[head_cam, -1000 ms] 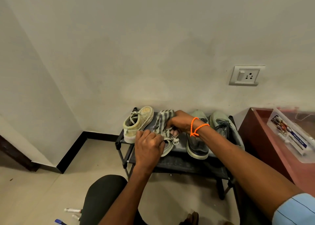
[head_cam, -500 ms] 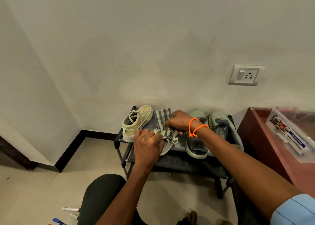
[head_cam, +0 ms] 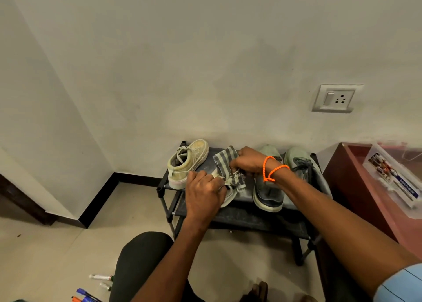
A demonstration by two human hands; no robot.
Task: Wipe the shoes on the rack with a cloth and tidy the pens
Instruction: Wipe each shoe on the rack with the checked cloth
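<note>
Both hands on the rack's (head_cam: 164, 185) top shelf, mid row. Left hand (head_cam: 203, 196) curled over the near end of a pale shoe (head_cam: 229, 197), gripping it; shoe mostly hidden under hand and cloth. Right hand (head_cam: 247, 162) clamped on a bunched grey-checked cloth (head_cam: 225, 162), pressed onto that same shoe's far part. Orange cord (head_cam: 271, 170) looped round the right wrist.

Cream sneaker (head_cam: 187, 162) at the shelf's left end, heel toward camera, just left of the left hand, apart from the cloth. Two dark shoes with pale toes to the right: one (head_cam: 268, 192) just beside the wiped shoe, partly under the right wrist; other (head_cam: 301, 162) at far right, largely behind the forearm. Lower shelf dark, contents not discernible.

Pens (head_cam: 91, 295) loose on the floor, near left, beside a dark-clad knee (head_cam: 141, 260): one white marker, a smaller white one, blue and orange ones at the frame edge. Well apart from the rack.

Clear plastic box (head_cam: 397, 183) on a reddish tabletop (head_cam: 356, 164) at right. Wall socket (head_cam: 335, 98) above the rack.
</note>
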